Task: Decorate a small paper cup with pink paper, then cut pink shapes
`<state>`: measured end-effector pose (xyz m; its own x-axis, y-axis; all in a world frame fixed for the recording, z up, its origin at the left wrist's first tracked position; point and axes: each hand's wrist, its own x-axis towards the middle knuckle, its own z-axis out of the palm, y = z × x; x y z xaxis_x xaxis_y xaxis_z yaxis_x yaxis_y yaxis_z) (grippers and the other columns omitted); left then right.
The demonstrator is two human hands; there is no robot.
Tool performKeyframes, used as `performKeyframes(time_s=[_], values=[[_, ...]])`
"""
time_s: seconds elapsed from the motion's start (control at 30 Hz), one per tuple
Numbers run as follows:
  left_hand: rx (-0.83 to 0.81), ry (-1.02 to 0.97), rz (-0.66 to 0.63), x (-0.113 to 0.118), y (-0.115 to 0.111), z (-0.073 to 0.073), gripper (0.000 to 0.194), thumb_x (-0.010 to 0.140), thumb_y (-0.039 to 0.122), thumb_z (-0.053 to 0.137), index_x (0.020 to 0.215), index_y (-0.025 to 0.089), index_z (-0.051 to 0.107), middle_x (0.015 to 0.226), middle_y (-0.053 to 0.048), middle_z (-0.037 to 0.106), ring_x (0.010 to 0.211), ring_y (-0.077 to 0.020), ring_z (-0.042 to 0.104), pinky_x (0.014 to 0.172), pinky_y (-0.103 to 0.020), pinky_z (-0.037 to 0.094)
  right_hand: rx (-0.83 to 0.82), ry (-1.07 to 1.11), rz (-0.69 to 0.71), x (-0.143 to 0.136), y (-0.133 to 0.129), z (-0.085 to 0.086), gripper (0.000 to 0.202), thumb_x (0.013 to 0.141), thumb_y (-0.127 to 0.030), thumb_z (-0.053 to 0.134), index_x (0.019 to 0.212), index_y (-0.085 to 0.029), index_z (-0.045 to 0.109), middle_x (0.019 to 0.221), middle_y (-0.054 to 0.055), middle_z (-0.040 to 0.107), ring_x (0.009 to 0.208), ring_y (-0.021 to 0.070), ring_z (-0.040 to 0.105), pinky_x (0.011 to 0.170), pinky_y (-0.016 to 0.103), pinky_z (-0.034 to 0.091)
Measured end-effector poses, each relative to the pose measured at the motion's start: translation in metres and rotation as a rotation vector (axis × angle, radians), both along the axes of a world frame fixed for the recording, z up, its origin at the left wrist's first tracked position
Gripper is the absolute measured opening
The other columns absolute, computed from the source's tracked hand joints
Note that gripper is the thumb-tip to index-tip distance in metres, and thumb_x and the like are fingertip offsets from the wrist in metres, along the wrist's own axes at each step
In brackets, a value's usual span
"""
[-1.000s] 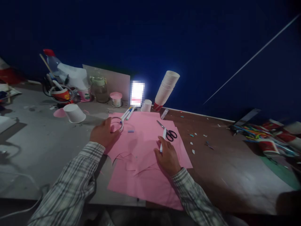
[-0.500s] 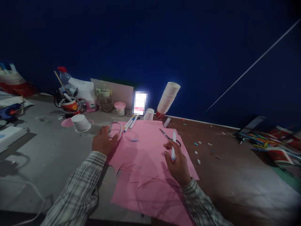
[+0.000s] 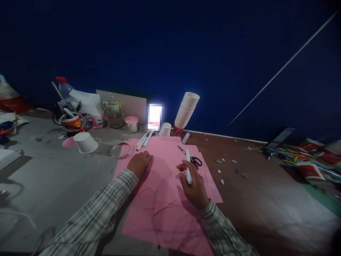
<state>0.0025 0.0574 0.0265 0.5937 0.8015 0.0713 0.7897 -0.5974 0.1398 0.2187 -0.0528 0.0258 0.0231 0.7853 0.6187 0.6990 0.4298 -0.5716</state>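
Observation:
My right hand holds a white marker between thumb and fingers, above pink paper sheets. Just beyond that hand, scissors with black handles lie on the paper. My left hand rests palm down on the paper's left part with its fingers curled in. Whatever is beneath those fingers is hidden, and the small blue marker cap seen there earlier is out of sight. A round ring lies left of this hand, partly over the paper's edge. Several markers lie at the paper's far edge.
A tall leaning stack of paper cups stands at the back. To the left are an upturned white cup, a glass jar and a pink-topped cup. Paper scraps and piled colourful sticks lie to the right.
My left hand has let go of the ring and moved right onto the paper, covering the place where the blue cap lay. My right hand still holds the marker. The view has shifted slightly.

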Motion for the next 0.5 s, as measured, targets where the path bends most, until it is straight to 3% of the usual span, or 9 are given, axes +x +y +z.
performKeyframes(time_s=[0.13, 0.27, 0.4, 0.5], values=[[-0.022, -0.052, 0.007, 0.001, 0.006, -0.004, 0.037, 0.098, 0.024, 0.032, 0.100, 0.013, 0.068, 0.099, -0.015, 0.066, 0.092, -0.0264, 0.065, 0.083, -0.041, 0.050, -0.013, 0.012, 0.019, -0.002, 0.001, 0.000, 0.036, 0.094, -0.023, 0.050, 0.130, -0.021, 0.047, 0.099, 0.009, 0.072, 0.092, 0.0219, 0.070, 0.084, 0.040, 0.058], [-0.143, -0.493, 0.104, -0.003, 0.009, -0.005, 0.035, 0.093, 0.025, 0.038, 0.117, 0.018, 0.063, 0.104, -0.011, 0.065, 0.094, -0.0215, 0.063, 0.088, -0.038, 0.050, -0.021, 0.044, 0.062, -0.004, 0.000, 0.003, 0.035, 0.095, -0.022, 0.049, 0.130, -0.023, 0.048, 0.096, 0.008, 0.072, 0.088, 0.0209, 0.070, 0.079, 0.038, 0.058], [-0.575, -1.096, 0.220, -0.002, 0.009, 0.000, 0.033, 0.084, 0.039, 0.052, 0.109, 0.020, 0.062, 0.089, -0.002, 0.062, 0.068, -0.0137, 0.059, 0.068, -0.031, 0.051, 0.031, 0.012, 0.194, -0.008, -0.004, 0.011, 0.034, 0.095, -0.023, 0.049, 0.128, -0.025, 0.049, 0.095, 0.007, 0.071, 0.086, 0.0219, 0.068, 0.078, 0.041, 0.056], [-0.894, -1.431, 0.252, 0.002, 0.007, 0.003, 0.036, 0.072, 0.041, 0.068, 0.100, 0.019, 0.060, 0.084, 0.001, 0.059, 0.061, -0.0096, 0.056, 0.062, -0.028, 0.048, 0.082, -0.040, 0.287, -0.015, -0.006, 0.018, 0.036, 0.095, -0.030, 0.049, 0.130, -0.025, 0.049, 0.094, 0.007, 0.070, 0.085, 0.0236, 0.066, 0.082, 0.046, 0.053]])
